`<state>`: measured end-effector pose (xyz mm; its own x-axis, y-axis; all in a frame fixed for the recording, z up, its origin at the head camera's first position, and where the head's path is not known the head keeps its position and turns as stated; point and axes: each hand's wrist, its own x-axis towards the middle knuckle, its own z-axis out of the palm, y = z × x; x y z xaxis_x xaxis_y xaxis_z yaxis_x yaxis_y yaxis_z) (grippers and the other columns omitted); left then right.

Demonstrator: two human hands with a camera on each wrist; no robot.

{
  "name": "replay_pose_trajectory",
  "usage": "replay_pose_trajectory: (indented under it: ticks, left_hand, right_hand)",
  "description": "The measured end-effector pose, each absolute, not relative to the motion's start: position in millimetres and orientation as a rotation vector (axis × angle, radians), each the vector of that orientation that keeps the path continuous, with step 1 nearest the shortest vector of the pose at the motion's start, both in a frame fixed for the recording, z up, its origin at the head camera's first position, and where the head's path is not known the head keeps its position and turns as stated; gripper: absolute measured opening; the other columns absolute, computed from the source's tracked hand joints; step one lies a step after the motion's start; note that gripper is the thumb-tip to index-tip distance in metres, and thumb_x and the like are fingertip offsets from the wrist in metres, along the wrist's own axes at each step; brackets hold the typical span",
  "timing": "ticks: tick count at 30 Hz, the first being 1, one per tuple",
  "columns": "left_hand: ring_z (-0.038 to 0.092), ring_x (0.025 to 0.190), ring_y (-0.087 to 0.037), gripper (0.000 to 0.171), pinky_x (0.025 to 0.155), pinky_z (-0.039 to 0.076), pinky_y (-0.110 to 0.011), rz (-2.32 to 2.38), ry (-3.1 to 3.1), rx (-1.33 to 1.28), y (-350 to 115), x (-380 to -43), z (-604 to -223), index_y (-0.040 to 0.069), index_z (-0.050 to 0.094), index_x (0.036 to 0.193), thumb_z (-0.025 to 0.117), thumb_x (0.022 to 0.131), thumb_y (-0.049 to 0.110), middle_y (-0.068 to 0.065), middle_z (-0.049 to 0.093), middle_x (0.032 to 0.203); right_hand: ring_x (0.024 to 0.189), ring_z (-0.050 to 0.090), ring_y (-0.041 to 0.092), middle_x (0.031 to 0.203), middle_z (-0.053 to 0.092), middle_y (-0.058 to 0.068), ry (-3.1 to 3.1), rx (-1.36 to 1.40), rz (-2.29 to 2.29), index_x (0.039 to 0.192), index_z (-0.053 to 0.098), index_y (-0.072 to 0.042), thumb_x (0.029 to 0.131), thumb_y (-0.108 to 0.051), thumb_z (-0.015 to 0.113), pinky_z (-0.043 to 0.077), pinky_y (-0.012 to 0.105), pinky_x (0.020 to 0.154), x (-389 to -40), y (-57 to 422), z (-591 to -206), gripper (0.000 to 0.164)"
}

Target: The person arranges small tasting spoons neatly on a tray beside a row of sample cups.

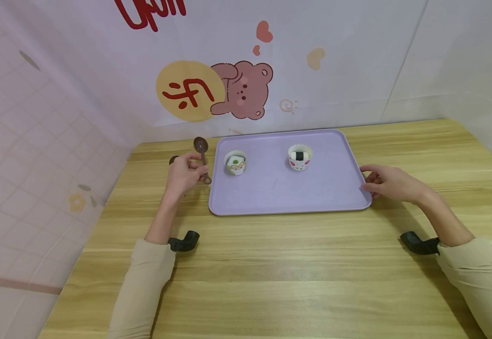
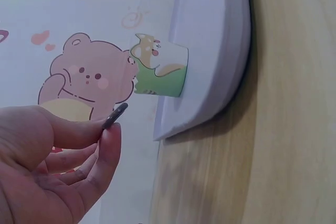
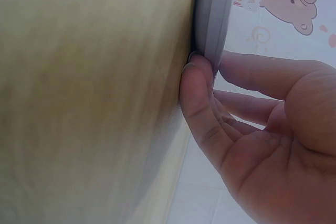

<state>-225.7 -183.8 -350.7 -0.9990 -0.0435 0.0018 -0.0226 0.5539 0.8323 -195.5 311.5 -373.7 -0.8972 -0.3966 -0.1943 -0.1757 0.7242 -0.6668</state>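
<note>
My left hand pinches a brown measuring spoon by its handle, just left of the lilac tray. The bowl points toward the wall; the holed handle end points toward me. In the left wrist view, only a dark sliver of the handle shows between thumb and finger. My right hand grips the tray's right edge, thumb against the rim and fingers at its outer side. On the tray's left stands a patterned paper cup holding a white piece with a green spot.
Another patterned cup, with a white-and-black piece like a rice ball, stands right of the tray's middle. A dark brown round thing, partly hidden, lies behind my left hand. The wooden table meets a decorated wall covering at the back.
</note>
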Motion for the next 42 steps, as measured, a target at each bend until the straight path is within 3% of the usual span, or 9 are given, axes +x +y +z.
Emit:
replay_pose_trajectory:
  ticks: [24,34,39,42]
  left_hand:
    - [0.066,0.065,-0.011,0.034,0.078,0.060,-0.047,-1.548,-2.677,0.012,-165.6,-218.0,-338.2,-0.003,0.062,0.126,0.071,0.094,0.005,-0.023,0.071,0.099]
    - [0.066,0.064,-0.012,0.036,0.073,0.060,-0.040,-1.638,-2.643,-0.012,-160.0,-216.8,-334.7,-0.002,0.061,0.127,0.072,0.094,0.007,-0.022,0.072,0.099]
    - [0.065,0.063,-0.011,0.037,0.064,0.058,-0.026,-1.650,-2.624,-0.016,-156.9,-216.8,-334.3,-0.004,0.061,0.127,0.072,0.094,0.006,-0.023,0.072,0.099]
    - [0.065,0.063,-0.011,0.035,0.065,0.059,-0.029,-1.667,-2.608,-0.028,-154.5,-216.7,-333.0,-0.004,0.062,0.126,0.072,0.093,0.005,-0.023,0.072,0.097]
  right_hand:
    - [0.078,0.068,0.023,0.098,0.067,0.017,2.636,-0.447,-0.896,0.140,0.036,0.020,0.099,-0.004,0.063,0.057,0.030,0.068,-195.2,311.1,-372.5,0.055]
    - [0.079,0.068,0.024,0.099,0.066,0.018,2.628,-0.446,-0.904,0.140,0.034,0.021,0.099,-0.004,0.063,0.058,0.030,0.068,-195.3,311.1,-374.5,0.056]
    - [0.079,0.068,0.023,0.099,0.066,0.017,2.634,-0.445,-0.886,0.141,0.034,0.021,0.099,-0.005,0.062,0.058,0.031,0.069,-195.5,310.9,-374.4,0.056]
    - [0.080,0.068,0.024,0.100,0.066,0.018,2.631,-0.441,-0.886,0.141,0.033,0.021,0.100,-0.004,0.062,0.058,0.031,0.069,-196.1,310.3,-373.8,0.057]
